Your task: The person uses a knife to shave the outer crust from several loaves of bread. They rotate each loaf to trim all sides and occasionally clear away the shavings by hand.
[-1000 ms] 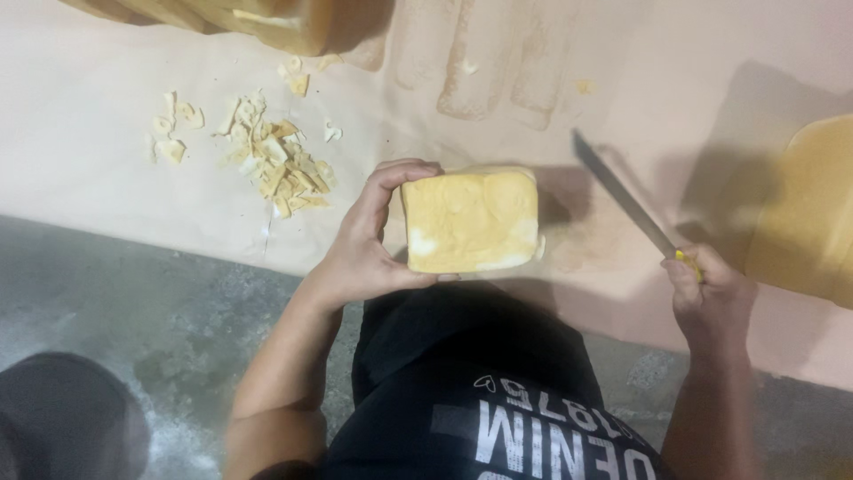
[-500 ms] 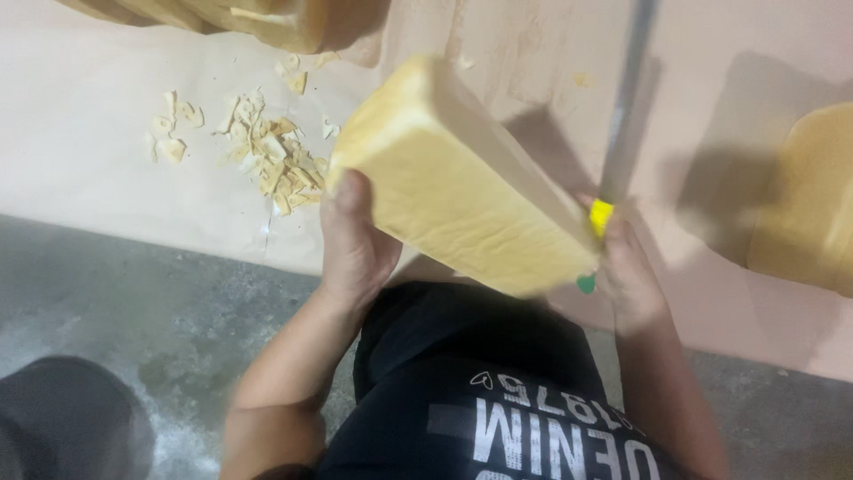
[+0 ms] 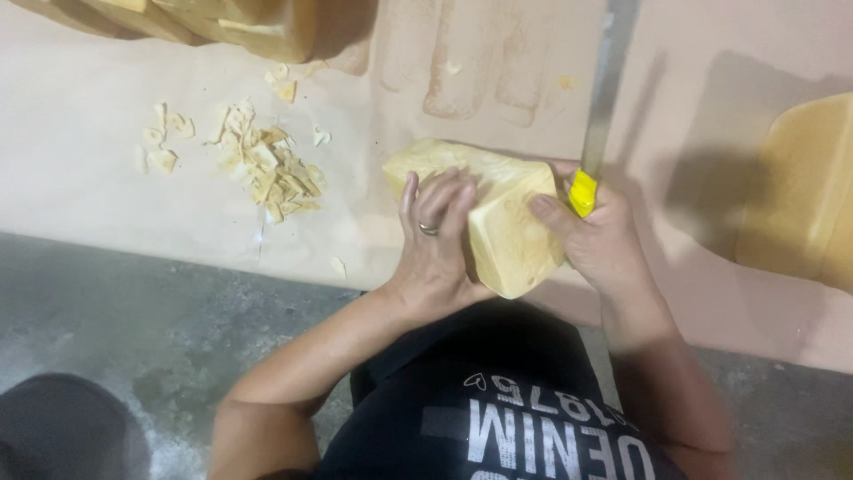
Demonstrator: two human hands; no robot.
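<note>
Tilting pale-yellow loaf (image 3: 498,213), prob. bread

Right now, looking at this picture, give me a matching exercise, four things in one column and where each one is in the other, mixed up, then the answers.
Things:
1. loaf
2. knife
3. pile of crust trimmings
4. ring

Places:
A. scattered on the paper, left of the hands
B. on a finger of the left hand
C. held between both hands
D. in the right hand, blade pointing away from the person

Pairs: 1-C, 2-D, 3-A, 4-B
</note>
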